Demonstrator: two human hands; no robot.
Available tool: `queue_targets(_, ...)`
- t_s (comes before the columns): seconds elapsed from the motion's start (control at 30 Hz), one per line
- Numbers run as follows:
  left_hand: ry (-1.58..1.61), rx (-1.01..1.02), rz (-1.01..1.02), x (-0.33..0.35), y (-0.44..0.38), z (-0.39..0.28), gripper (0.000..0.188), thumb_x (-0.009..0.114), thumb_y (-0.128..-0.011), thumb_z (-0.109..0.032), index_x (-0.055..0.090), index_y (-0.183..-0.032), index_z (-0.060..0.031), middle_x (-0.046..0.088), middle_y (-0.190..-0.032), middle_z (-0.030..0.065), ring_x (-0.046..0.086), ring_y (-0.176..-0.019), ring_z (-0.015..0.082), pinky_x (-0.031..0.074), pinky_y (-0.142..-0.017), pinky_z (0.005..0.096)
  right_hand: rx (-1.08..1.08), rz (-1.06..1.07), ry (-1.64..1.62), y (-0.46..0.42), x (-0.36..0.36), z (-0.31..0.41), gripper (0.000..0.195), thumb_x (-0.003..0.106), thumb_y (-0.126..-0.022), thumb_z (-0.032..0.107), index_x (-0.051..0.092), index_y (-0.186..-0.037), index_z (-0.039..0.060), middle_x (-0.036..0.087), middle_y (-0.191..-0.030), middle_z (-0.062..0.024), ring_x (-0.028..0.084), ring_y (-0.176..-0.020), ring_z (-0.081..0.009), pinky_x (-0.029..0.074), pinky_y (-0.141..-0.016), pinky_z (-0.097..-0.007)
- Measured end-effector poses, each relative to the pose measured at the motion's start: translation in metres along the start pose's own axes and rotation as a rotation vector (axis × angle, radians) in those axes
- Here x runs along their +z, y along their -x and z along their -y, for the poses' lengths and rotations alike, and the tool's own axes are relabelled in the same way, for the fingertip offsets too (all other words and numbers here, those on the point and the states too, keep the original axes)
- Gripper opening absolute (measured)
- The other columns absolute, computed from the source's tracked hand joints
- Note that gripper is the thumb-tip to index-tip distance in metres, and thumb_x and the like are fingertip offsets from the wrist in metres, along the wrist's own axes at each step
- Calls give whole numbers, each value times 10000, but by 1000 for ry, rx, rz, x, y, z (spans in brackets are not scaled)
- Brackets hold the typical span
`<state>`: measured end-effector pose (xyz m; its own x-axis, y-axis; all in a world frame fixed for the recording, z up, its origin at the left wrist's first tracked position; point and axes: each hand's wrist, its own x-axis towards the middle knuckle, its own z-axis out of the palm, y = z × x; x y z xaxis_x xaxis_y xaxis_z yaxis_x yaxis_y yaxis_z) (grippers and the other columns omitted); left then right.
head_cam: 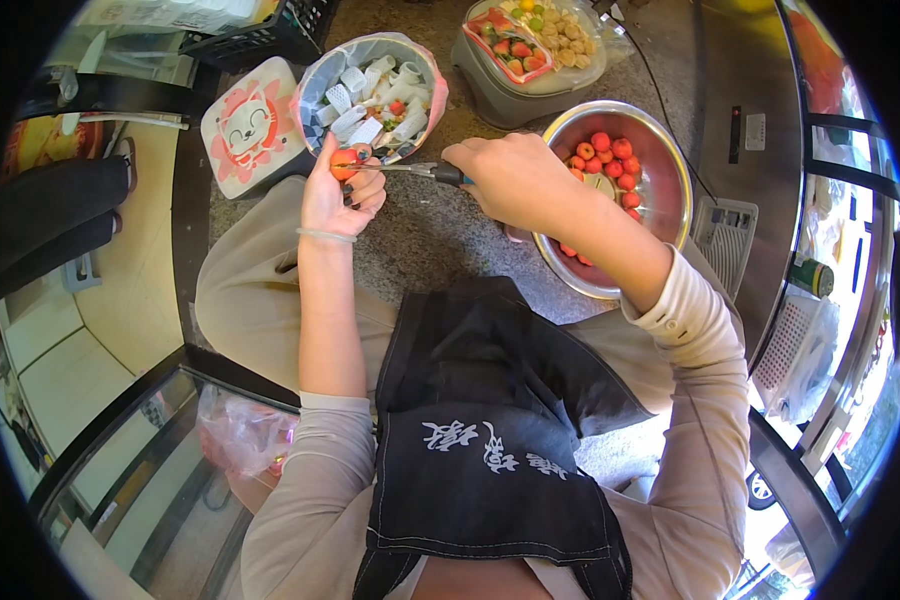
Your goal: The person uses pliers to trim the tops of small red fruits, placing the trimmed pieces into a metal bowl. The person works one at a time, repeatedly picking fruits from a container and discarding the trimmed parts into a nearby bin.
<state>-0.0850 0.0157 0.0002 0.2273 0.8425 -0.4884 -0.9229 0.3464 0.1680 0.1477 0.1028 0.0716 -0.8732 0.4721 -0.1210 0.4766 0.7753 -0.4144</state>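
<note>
My left hand (344, 196) holds a small red-orange fruit (343, 164) between thumb and fingers, beside the rim of a lined waste bin (433, 124). My right hand (506, 180) grips the dark handle of a metal tool (412, 169), whose thin end reaches the fruit; its exact kind cannot be told. Under and beyond my right forearm, a steel bowl (664, 157) contains several red fruits (600, 142) and a pale round object (598, 184). White foam fruit nets (352, 79) and scraps fill much of the bin.
A white box lid with a cartoon face (249, 129) lies left of the bin. Beyond stand a black plastic crate (259, 43) and a grey container (495, 101) topped with strawberries (520, 51) and other fruit. A metal cabinet (742, 180) borders the right; another person's dark-clad legs (52, 202) are at left.
</note>
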Motion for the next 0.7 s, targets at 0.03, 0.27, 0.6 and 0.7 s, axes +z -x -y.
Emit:
queue_targets(0.03,-41,32,-30,0,0,0,513,338,-974,-527,516,-811,-74,295,-516,-7,220,-408,98,185,-390,252,9,2,-1,1,0,0,291,667,-764,148,592,-1024,39,643,-897,-123,645,-785,-343,513,-675,-446)
queue_targets(0.27,-379,324,-351,20,1,9,554,331,-972,-551,533,-824,-57,380,-533,9,263,-396,90,191,-379,239,78,69,32,4,-2,6,232,610,-793,107,586,-1006,18,621,-918,-152,634,-779,-366,515,-674,-450)
queue_targets(0.6,-567,450,-391,21,0,14,552,321,-991,-521,544,-819,-46,447,-573,10,329,-398,67,216,-372,214,144,78,33,9,-1,14,201,588,-739,51,590,-932,-4,618,-931,-165,660,-797,-333,529,-657,-420)
queue_targets(0.7,-590,436,-365,17,-2,15,550,317,-996,-509,552,-806,-49,453,-562,5,328,-396,60,214,-373,205,157,76,58,8,0,17,201,596,-738,54,586,-930,-5,617,-924,-164,662,-792,-327,532,-648,-413)
